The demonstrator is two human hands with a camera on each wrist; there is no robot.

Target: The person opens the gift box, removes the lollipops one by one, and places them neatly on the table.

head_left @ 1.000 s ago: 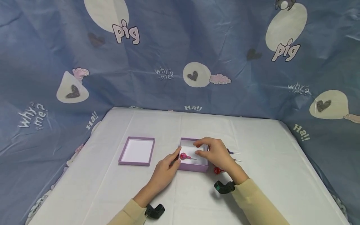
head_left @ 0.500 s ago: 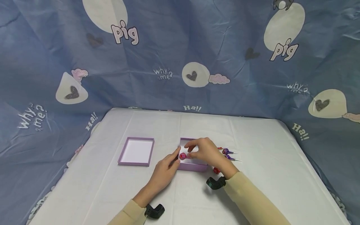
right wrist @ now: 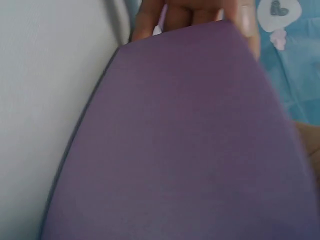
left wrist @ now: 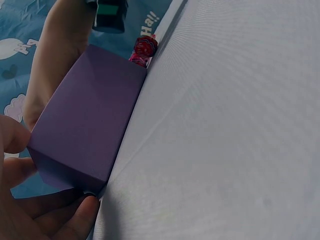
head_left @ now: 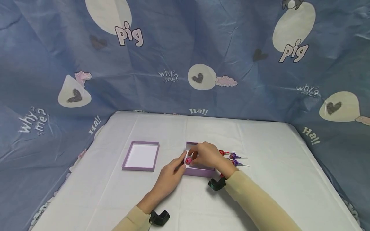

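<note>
A small purple box (head_left: 200, 173) with a white inside stands uncovered on the white table. My left hand (head_left: 168, 177) rests its thumb and fingers against the box's left side, fairly straight. Inside, near that side, lies a pink-wrapped lollipop (head_left: 188, 160). My right hand (head_left: 207, 156) reaches over the box with its fingers bent down, thumb and forefinger pinching the lollipop close to its head; the stick is hidden. In the left wrist view, the fingers (left wrist: 15, 135) touch the box's edge. The box wall (right wrist: 185, 135) covers much of the right wrist view.
A shallow purple lid (head_left: 141, 156) lies to the left, inside up. Right of the box are a red lollipop (head_left: 222, 152) and two purple-wrapped lollipops (head_left: 233, 156). Another red lollipop (left wrist: 145, 46) lies beside the box, mostly behind the right wrist in the head view.
My right hand has moved left and down into the box, its fingers closing at the pink lollipop. More lollipops on the right show now. The left hand and the box stay put.
</note>
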